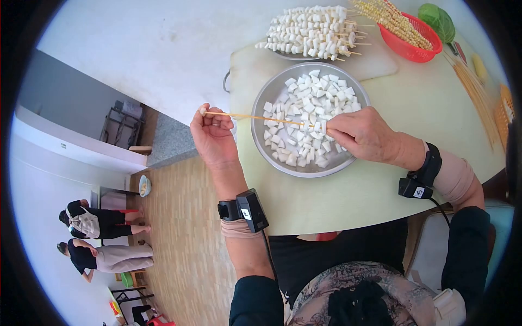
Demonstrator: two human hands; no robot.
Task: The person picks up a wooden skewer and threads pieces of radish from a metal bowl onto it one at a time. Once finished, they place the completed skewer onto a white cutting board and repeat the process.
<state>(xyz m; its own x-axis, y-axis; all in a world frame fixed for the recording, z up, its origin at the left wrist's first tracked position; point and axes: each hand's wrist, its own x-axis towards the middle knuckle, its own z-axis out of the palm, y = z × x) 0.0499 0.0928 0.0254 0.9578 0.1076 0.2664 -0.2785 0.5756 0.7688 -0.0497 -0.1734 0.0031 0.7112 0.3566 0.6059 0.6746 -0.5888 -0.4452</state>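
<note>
"Position of the skewer (253,116)?"

"Held in the air, running from outside the rim of the metal basin (310,173) to above its heap of cut chunks (312,98). The basin stands on the desk (302,204)."

"Left hand (215,136)?"

"Pinching the skewer's near end between thumb and fingertips, other fingers loosely curled."

"Right hand (361,133)?"

"Closed at the far end, thumb and fingers nipping a white piece (324,126). Exact contact is partly hidden."

"Handling assessment?"

"Skewer: light, thin, probably stiff lengthwise but liable to snap under sideways load. White piece: apparently firm, possibly moist and slippery, likely to split if forced."

"Recommended hold?"

"Skewer by its bare shaft, close to the end. White piece by opposite sides, fingertips clear of the point's line."
</note>
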